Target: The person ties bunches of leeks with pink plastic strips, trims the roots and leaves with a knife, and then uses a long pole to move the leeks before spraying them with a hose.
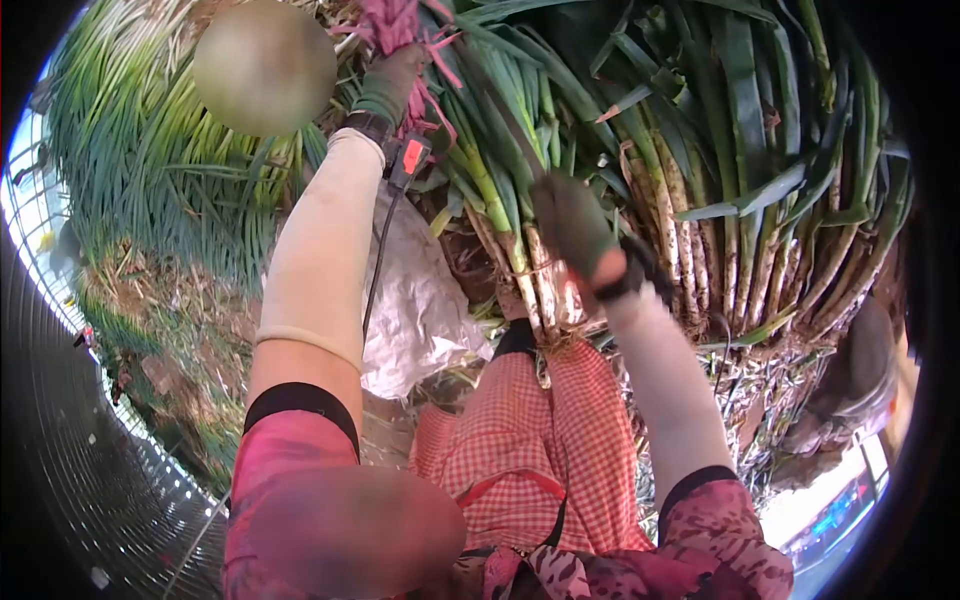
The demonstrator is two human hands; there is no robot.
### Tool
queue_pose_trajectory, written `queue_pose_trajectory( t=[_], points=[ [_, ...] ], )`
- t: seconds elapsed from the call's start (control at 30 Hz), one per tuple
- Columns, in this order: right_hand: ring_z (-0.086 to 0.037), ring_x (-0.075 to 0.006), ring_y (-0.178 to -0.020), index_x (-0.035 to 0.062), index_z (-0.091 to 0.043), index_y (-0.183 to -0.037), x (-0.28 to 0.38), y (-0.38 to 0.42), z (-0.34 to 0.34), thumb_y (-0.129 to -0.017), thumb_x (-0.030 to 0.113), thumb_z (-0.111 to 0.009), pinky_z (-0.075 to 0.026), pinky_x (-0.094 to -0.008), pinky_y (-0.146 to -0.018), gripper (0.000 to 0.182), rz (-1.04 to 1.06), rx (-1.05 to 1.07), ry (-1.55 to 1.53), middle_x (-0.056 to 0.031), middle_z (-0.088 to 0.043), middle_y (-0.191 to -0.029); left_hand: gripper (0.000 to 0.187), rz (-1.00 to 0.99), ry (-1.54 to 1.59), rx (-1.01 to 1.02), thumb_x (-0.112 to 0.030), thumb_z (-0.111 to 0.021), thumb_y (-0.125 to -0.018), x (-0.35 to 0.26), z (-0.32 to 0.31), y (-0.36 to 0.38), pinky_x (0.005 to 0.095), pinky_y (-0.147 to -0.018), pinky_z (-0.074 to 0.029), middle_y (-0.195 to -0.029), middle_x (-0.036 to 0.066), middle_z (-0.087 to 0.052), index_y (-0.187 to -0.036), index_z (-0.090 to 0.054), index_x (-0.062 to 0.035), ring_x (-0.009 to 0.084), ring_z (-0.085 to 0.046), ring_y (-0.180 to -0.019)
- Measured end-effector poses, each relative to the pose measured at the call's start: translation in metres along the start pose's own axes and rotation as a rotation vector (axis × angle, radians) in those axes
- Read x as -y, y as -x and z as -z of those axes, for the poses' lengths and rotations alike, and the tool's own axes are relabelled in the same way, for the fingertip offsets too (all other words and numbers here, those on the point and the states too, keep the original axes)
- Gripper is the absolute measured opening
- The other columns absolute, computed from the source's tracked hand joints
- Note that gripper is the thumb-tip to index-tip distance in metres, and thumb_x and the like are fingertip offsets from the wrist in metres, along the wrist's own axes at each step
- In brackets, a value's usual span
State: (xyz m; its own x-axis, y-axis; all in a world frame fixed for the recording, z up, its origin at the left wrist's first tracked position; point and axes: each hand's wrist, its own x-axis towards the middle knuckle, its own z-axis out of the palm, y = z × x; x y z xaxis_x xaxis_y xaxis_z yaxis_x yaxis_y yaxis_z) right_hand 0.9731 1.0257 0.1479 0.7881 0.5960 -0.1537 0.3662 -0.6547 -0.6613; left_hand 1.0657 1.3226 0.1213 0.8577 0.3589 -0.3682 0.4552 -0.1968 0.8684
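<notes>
My left hand (392, 85), in a dark glove, is closed round a bunch of pink ties (390, 25) at the top centre. My right hand (572, 222), also gloved and slightly blurred, lies over a bundle of long green onions (500, 200), its fingers pointing up along the leaves. What its fingers hold, if anything, I cannot make out. The white, soil-marked stems of this bundle point down toward my checked apron (520, 430).
More large green onions (740, 200) stand in a row on the right. Thinner green onions (150, 150) are heaped at the upper left. A pale crumpled sack (415, 290) lies between my arms. Someone's shoe or dark cloth (855, 370) shows at the right edge.
</notes>
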Motion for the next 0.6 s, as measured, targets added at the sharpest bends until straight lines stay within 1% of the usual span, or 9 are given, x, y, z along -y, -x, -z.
queue_pose_trajectory(
  t=[0.07, 0.1, 0.2, 0.27, 0.33, 0.37, 0.43, 0.5, 0.6],
  points=[
    [-0.064, -0.0352, -0.085, 0.002, -0.06, -0.101, 0.01, -0.077, 0.008, -0.082, 0.011, -0.052, -0.052, -0.0428, -0.075, 0.022, 0.132, 0.316, 0.346, -0.022, -0.064, -0.087, 0.027, 0.0, -0.259, -0.02, -0.025, -0.058, -0.081, -0.014, -0.003, 0.019, 0.0339, -0.067, -0.046, -0.071, 0.004, -0.06, -0.083, -0.065, 0.0006, 0.0184, -0.055, -0.07],
    [-0.063, -0.036, -0.087, 0.003, -0.06, -0.103, 0.017, -0.115, 0.012, -0.082, 0.009, -0.052, -0.052, -0.0425, -0.076, 0.023, 0.122, 0.323, 0.31, -0.0216, -0.064, -0.09, 0.032, -0.359, -0.507, -0.004, -0.034, -0.059, -0.082, 0.019, 0.002, 0.007, 0.0299, -0.07, -0.043, -0.079, 0.005, -0.061, -0.088, -0.066, -0.003, 0.0138, -0.054, -0.074],
    [-0.062, -0.0368, -0.09, 0.006, -0.059, -0.107, 0.019, -0.129, -0.015, -0.081, 0.006, -0.052, -0.052, -0.042, -0.077, 0.027, 0.126, 0.08, 0.158, -0.0208, -0.062, -0.1, 0.03, -0.131, -0.237, -0.098, -0.029, -0.06, -0.082, 0.024, -0.008, -0.001, 0.0381, -0.068, -0.048, -0.073, 0.014, -0.063, -0.092, -0.064, -0.0015, 0.0336, -0.062, -0.075],
    [-0.06, -0.0374, -0.092, 0.0071, -0.058, -0.109, 0.02, -0.094, -0.025, -0.081, 0.005, -0.052, -0.051, -0.0417, -0.077, 0.029, 0.044, -0.047, 0.037, -0.0211, -0.059, -0.106, 0.024, -0.436, -0.806, -0.08, -0.026, -0.059, -0.081, 0.032, -0.002, -0.017, 0.04, -0.066, -0.049, -0.075, 0.016, -0.064, -0.091, -0.065, -0.0042, 0.0343, -0.063, -0.074],
    [-0.06, -0.0341, -0.082, 0.0078, -0.057, -0.111, -0.003, -0.028, -0.051, -0.083, 0.007, -0.054, -0.05, -0.0397, -0.072, 0.028, -0.004, -0.164, -0.047, -0.0169, -0.06, -0.093, 0.02, -0.74, -1.379, -0.057, -0.023, -0.058, -0.08, 0.037, 0.01, -0.03, 0.042, -0.064, -0.051, -0.077, 0.018, -0.065, -0.089, -0.066, -0.0069, 0.0349, -0.064, -0.074],
    [-0.059, -0.0324, -0.077, 0.0077, -0.058, -0.108, -0.009, 0.013, -0.046, -0.084, 0.007, -0.054, -0.049, -0.0386, -0.068, 0.025, -0.043, -0.16, -0.096, -0.0154, -0.059, -0.089, 0.02, -0.371, -1.376, 0.128, -0.024, -0.056, -0.081, 0.015, 0.021, -0.012, 0.0438, -0.066, -0.051, -0.084, 0.018, -0.066, -0.089, -0.066, -0.0092, 0.0347, -0.065, -0.076],
    [-0.058, -0.0292, -0.068, 0.0073, -0.058, -0.104, -0.027, 0.1, -0.021, -0.085, 0.009, -0.055, -0.047, -0.0365, -0.059, 0.019, -0.12, -0.167, -0.15, -0.0125, -0.058, -0.081, 0.021, -0.543, -1.277, -0.018, -0.024, -0.056, -0.08, 0.034, 0.063, 0.014, 0.0461, -0.069, -0.051, -0.089, 0.02, -0.065, -0.093, -0.064, -0.0097, 0.0353, -0.064, -0.081],
    [-0.057, -0.026, -0.06, 0.007, -0.059, -0.1, -0.045, 0.183, 0.011, -0.087, 0.01, -0.056, -0.045, -0.0345, -0.05, 0.014, -0.248, -0.14, -0.178, -0.0096, -0.056, -0.072, 0.024, -0.355, -1.158, -0.042, -0.02, -0.055, -0.078, 0.04, 0.098, 0.03, 0.0467, -0.074, -0.049, -0.094, 0.023, -0.062, -0.098, -0.059, -0.0074, 0.0368, -0.062, -0.089],
    [-0.059, -0.0292, -0.057, 0.0069, -0.061, -0.094, -0.046, 0.282, 0.053, -0.089, 0.017, -0.056, -0.048, -0.0381, -0.051, 0.013, -0.731, 0.11, -0.393, -0.0107, -0.058, -0.062, 0.036, -0.138, -1.768, 0.021, -0.02, -0.051, -0.084, 0.029, 0.191, 0.03, 0.0433, -0.085, -0.046, -0.108, 0.023, -0.06, -0.115, -0.055, -0.0023, 0.0344, -0.06, -0.097]
  ],
)
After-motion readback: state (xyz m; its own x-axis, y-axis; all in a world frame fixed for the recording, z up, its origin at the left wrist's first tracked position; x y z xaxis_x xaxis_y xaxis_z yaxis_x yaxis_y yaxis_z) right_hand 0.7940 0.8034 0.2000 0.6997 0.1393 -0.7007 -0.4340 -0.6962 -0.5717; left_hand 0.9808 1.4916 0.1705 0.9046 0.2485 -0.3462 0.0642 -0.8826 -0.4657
